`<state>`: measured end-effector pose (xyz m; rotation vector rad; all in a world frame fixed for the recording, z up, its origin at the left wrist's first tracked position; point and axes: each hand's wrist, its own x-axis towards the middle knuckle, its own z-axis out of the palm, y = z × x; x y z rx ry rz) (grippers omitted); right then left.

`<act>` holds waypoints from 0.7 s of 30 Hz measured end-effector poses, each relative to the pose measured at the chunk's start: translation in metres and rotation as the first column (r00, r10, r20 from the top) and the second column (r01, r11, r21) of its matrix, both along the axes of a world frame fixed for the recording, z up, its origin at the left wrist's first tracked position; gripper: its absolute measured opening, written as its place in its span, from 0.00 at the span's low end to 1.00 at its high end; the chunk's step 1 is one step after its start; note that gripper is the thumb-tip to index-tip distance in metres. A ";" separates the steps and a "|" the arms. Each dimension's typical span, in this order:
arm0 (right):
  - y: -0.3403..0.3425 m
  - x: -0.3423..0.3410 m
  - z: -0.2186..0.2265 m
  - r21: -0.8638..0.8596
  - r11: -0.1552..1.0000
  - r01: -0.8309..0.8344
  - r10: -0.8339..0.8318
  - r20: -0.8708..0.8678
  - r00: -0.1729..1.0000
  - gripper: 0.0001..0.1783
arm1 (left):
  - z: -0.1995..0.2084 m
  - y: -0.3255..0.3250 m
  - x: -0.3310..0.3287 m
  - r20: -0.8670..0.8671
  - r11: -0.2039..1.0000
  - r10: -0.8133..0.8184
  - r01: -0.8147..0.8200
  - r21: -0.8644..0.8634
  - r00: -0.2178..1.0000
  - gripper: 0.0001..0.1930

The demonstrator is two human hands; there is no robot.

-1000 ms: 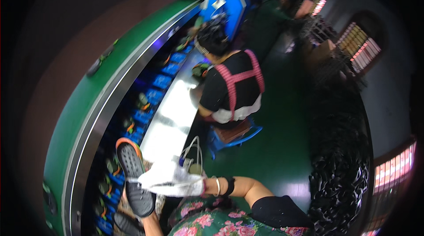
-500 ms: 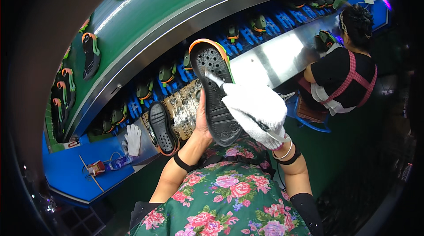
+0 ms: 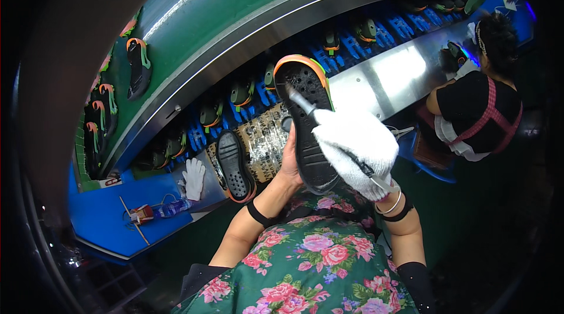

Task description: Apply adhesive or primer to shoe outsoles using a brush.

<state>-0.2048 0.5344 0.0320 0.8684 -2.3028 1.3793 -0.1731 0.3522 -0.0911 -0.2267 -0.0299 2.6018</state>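
Note:
A black shoe sole point(image 3: 311, 137), perforated at the toe half and with an orange and green rim, is held upright in front of me. My left hand point(image 3: 290, 158), bare, supports it along its left edge, with the fingers hidden behind it. In a white knitted glove, my right hand point(image 3: 358, 143) grips a brush point(image 3: 302, 102) with a pale head. The bristles touch the sole near its left edge among the holes. A thin tube runs back from the brush along the glove to the wrist. Left of my left hand, a second black sole point(image 3: 235, 167) lies on a taped cardboard sheet point(image 3: 263, 140).
Blue racks point(image 3: 358, 46) bearing several dark green shoe pieces line the far side of the metal bench point(image 3: 382, 82). Beyond runs a green conveyor point(image 3: 235, 8) with more soles. A loose white glove point(image 3: 194, 179) lies at left on the blue table point(image 3: 106, 220). A co-worker point(image 3: 476, 99) sits at right.
The brush tip has slid up the sole toward the toe and its left edge. The whole scene has shifted rightward in view. Both hands keep their holds.

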 end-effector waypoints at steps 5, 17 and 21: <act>-0.009 0.007 -0.021 0.166 0.986 -0.001 0.017 -0.091 0.996 0.22 | 0.013 0.004 -0.021 -0.059 0.958 -0.089 0.069 -0.280 0.994 0.41; -0.015 0.002 -0.032 -0.014 0.999 -0.046 0.047 0.045 0.998 0.19 | 0.033 0.000 -0.046 -0.139 0.976 0.000 -0.030 -0.217 0.990 0.48; -0.007 -0.008 -0.029 -0.207 0.978 -0.023 0.056 0.151 0.987 0.19 | 0.041 0.013 -0.053 -0.013 0.949 0.128 -0.126 -0.290 0.992 0.47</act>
